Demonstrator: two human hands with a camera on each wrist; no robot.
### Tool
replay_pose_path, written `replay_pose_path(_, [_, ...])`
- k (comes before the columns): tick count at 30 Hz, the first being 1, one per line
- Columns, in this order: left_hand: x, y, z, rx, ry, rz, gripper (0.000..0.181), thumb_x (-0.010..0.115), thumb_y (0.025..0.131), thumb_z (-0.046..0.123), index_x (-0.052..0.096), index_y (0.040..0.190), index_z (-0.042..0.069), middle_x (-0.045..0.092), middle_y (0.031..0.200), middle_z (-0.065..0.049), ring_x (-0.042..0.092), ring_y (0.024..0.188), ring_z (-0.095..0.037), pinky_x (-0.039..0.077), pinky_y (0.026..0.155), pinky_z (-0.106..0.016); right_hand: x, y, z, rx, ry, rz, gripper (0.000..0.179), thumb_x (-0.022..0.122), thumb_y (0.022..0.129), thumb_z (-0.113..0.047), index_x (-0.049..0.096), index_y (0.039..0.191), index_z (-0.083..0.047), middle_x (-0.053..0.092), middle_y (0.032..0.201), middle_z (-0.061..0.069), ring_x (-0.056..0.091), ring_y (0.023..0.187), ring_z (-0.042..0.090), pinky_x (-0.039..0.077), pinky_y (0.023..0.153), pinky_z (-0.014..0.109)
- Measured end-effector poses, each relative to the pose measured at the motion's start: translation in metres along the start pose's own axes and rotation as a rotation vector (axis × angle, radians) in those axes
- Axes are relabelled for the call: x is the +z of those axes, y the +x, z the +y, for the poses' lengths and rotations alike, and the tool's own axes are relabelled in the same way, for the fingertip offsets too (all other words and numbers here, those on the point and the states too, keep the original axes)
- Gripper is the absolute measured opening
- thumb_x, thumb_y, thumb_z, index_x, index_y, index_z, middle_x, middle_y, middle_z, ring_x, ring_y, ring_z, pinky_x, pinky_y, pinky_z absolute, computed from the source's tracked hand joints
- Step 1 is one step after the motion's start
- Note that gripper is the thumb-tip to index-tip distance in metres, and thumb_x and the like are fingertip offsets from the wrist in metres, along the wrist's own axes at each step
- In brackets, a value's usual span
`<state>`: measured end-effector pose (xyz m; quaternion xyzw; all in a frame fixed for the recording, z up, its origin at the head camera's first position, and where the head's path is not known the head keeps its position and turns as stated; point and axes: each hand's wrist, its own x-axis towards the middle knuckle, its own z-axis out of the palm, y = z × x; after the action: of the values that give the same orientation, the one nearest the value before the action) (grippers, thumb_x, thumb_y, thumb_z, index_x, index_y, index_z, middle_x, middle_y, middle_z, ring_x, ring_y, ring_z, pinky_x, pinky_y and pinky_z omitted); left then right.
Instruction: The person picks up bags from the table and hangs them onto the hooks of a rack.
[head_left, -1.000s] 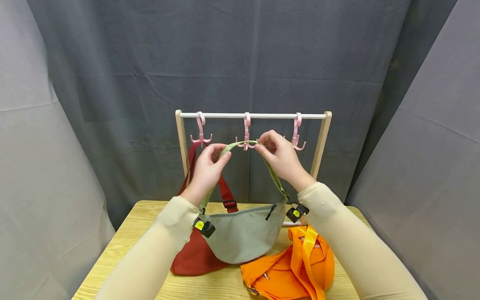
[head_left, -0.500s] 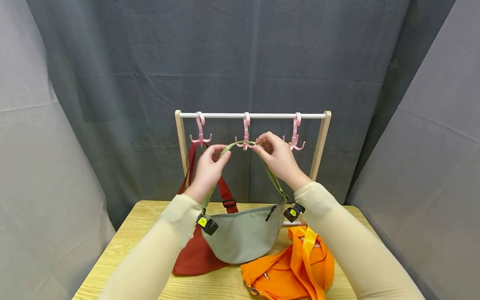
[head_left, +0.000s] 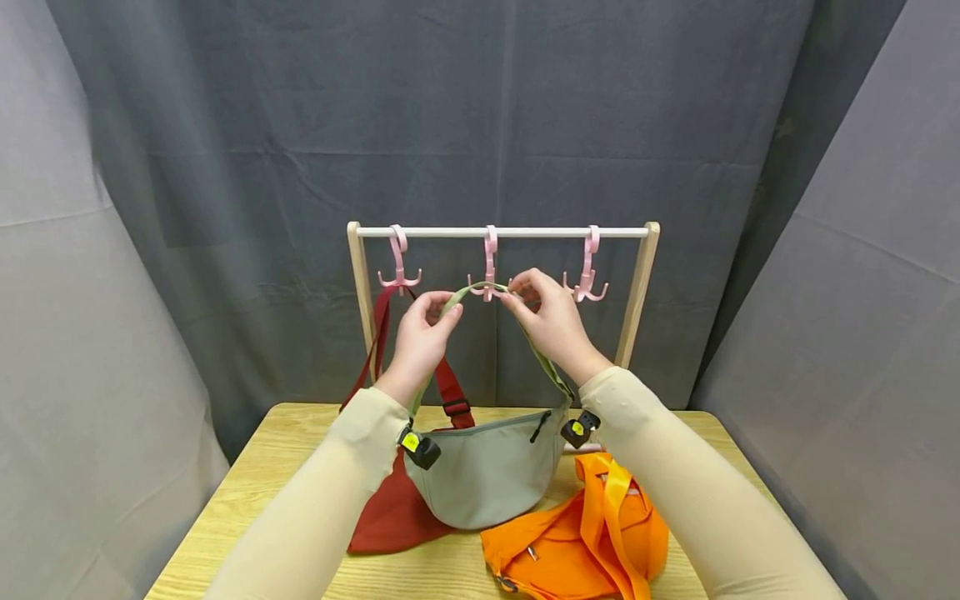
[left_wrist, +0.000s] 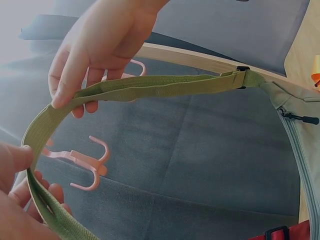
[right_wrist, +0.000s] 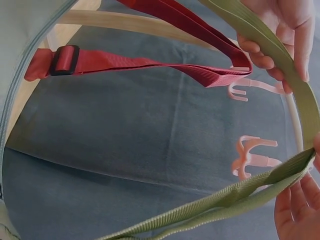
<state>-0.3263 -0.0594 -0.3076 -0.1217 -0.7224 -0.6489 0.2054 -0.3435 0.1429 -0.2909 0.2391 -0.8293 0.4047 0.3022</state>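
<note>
Both hands hold up the green strap (left_wrist: 165,86) of a grey-green waist bag (head_left: 491,475), which hangs below them in front of the rack. My left hand (head_left: 420,337) pinches the strap's left side between thumb and fingers. On the other side, my right hand (head_left: 551,317) pinches it near the top of the arch. Between the hands, the strap overlaps the middle pink hook (head_left: 491,254) in the head view; the left wrist view shows that hook (left_wrist: 87,162) inside the loop. A red bag (head_left: 397,517) hangs by its red strap (right_wrist: 170,65) from the left hook (head_left: 399,258).
An orange bag (head_left: 570,533) lies at the front right of the wooden table (head_left: 247,508). The rack's white bar (head_left: 540,232) carries a third pink hook (head_left: 591,262) on the right, with no bag on it. Grey curtains (head_left: 300,108) stand behind and on both sides.
My right hand has shifted slightly left and down, closer to the left hand, with the strap still pinched. The left hand and the waist bag have hardly moved.
</note>
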Motion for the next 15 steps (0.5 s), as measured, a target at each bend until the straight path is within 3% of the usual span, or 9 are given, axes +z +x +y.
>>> replay_pose_path(4, [0.001,0.002,0.0,-0.01,0.004,0.006,0.026,0.069,0.098,0.008,0.065,0.122,-0.003,0.066,0.108,-0.019,0.058,0.097,-0.027,0.044,0.08,-0.024,0.003,0.0,0.001,0.021,0.008,0.006,0.019,0.076,0.095,-0.015,0.065,0.107,-0.005,0.068,0.101,0.012,0.065,0.085,0.024,0.054,0.079,0.038])
replay_pose_path(15, [0.002,0.006,-0.004,-0.069,0.017,0.005,0.028,0.07,0.098,0.012,0.066,0.123,-0.001,0.065,0.109,-0.017,0.056,0.095,-0.021,0.043,0.079,-0.025,0.012,0.0,0.004,0.048,0.02,0.028,0.02,0.074,0.096,-0.017,0.065,0.107,-0.003,0.067,0.104,0.014,0.067,0.092,0.027,0.056,0.085,0.042])
